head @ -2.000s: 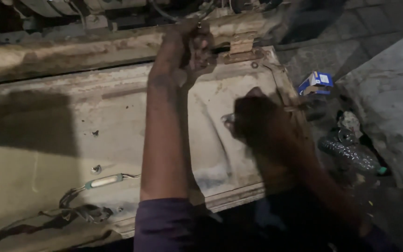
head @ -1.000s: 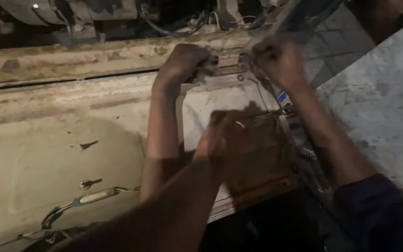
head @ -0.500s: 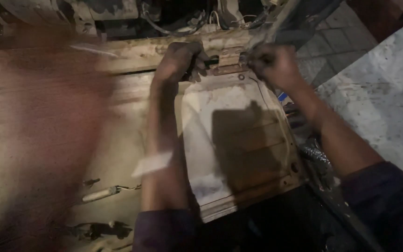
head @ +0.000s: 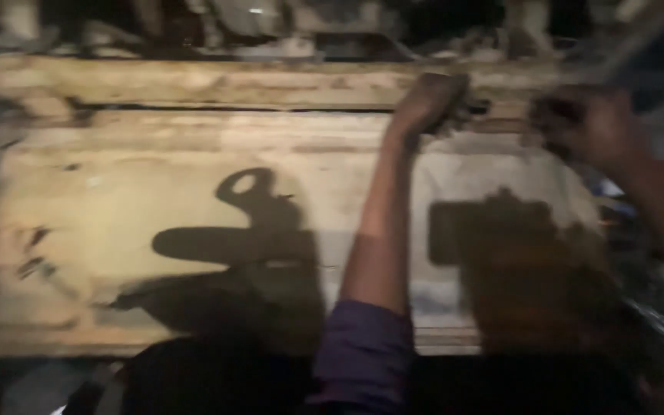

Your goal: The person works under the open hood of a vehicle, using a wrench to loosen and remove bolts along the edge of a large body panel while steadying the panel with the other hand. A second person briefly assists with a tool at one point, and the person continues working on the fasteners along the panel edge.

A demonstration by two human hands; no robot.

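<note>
Head view — left hand (head: 429, 100) fingers curled on the dusty panel's (head: 194, 200) top edge; right hand (head: 585, 127) fingers too blurred to tell.

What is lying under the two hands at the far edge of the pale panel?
Under the left hand a small dark part shows against the pale panel, too blurred to identify. The right hand covers whatever it grips. Behind both, only dim machinery is visible.

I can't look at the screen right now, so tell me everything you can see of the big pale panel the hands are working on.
The pale panel is a broad, flat, dusty cream sheet, seemingly painted metal, scuffed and stained. It lies roughly level below the camera, blurred. A raised ridge runs along its far edge. The left hand rests closed at that far edge, forearm stretched across the panel; the right hand is at the far right corner. Dark shadows fall across it.
</note>
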